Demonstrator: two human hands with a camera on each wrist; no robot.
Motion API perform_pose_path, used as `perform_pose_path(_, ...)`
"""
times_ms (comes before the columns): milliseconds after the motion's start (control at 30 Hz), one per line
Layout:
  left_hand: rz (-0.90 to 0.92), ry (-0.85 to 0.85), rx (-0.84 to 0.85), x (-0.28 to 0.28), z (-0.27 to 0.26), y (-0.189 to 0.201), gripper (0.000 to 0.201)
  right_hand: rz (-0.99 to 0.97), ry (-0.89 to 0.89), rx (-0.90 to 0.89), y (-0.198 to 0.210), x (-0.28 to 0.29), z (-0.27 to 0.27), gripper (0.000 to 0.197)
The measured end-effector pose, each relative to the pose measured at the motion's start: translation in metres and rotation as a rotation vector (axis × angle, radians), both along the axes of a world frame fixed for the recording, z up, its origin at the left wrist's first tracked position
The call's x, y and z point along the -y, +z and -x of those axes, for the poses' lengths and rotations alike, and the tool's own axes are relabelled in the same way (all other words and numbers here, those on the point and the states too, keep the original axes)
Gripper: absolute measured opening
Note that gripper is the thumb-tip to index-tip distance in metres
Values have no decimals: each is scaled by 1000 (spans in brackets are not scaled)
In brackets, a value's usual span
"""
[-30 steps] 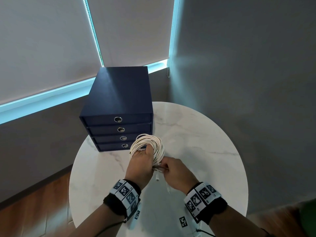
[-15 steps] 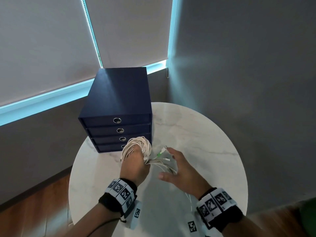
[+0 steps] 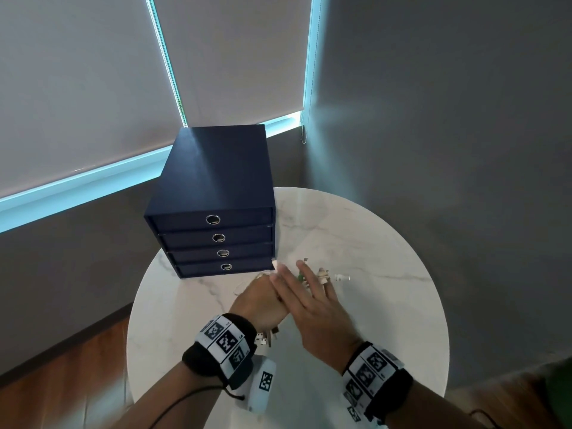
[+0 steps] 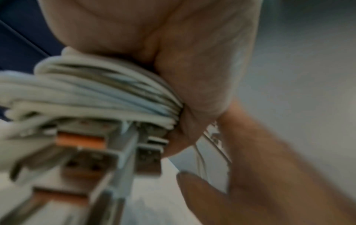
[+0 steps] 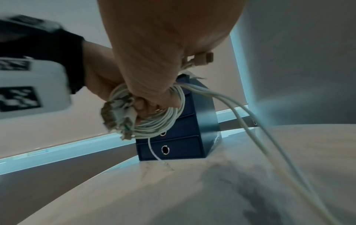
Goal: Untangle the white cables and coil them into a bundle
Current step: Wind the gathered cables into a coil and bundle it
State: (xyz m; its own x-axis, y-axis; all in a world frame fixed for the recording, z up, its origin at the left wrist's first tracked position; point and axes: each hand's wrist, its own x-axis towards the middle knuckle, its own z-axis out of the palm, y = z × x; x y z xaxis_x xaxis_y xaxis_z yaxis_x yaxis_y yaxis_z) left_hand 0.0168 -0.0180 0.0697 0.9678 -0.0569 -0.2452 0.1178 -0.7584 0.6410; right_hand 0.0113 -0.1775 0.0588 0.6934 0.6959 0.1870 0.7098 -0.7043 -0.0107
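Marble tabletop (image 3: 371,243) carries a navy four-drawer box (image 3: 213,193) at its far left. Just before it, the left hand (image 3: 260,300) grips the coiled white cables (image 5: 163,120) above the surface, USB plugs (image 4: 119,152) bunched at its wrist side. The right hand (image 3: 312,308) lies across it, fingers straight, loose cable ends (image 5: 250,129) trailing from beneath.

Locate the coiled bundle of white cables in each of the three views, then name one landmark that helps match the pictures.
Head: mostly hidden under the two hands; only a few strands of the coiled bundle of white cables show, lower centre.
Left wrist: left centre, strands gripped in the left hand.
Right wrist: centre, loops held by the left hand.
Shared landmark: the dark blue drawer box.
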Motion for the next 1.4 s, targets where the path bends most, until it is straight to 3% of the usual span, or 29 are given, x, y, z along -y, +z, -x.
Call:
perform_pose_path(100, 206, 17, -68, 10, 3, 9, 13, 33, -26, -2, 5, -1, -20, 64)
perform_pose_path(200, 277, 28, -110, 9, 3, 13, 16, 27, 10, 56, 12, -2, -33, 39)
perform_pose_path(300, 291, 47, -101, 6, 2, 13, 18, 14, -31, 102, 22, 0, -40, 28)
perform_pose_path(467, 243, 64, -40, 4, 5, 4, 15, 81, -119, -39, 23, 8, -46, 17)
perform_pose_path(600, 251, 76, -23, 9, 6, 4, 17, 5, -124, -249, 17, 15, -46, 16)
perform_pose_path(700, 258, 86, -38, 7, 4, 4, 15, -158, -107, -455, 17, 21, -47, 15)
perform_pose_path(767, 236, 96, -27, 5, 3, 1, 13, -288, -146, -679, 21, 25, -48, 7)
perform_pose_path(867, 193, 104, -8, 5, 2, 0, 16, -391, -234, -1136, 36, 30, -48, 13)
perform_pose_path(1000, 197, 99, -1, 7, 3, 0, 18, -456, -209, -1350, 46, 42, -57, 22)
perform_pose_path(1133, 321, 97, -35, 11, 4, 2, 14, -513, -132, -1209, 50, 47, -69, 14)
perform_pose_path(1267, 568, 110, -52, 16, 4, 7, 3, -734, -95, -951, 56, 40, -81, 11)
perform_pose_path(1400, 842, 132, -74, 25, 9, 20, 8, -884, -51, -824, 55, 35, -90, 8)
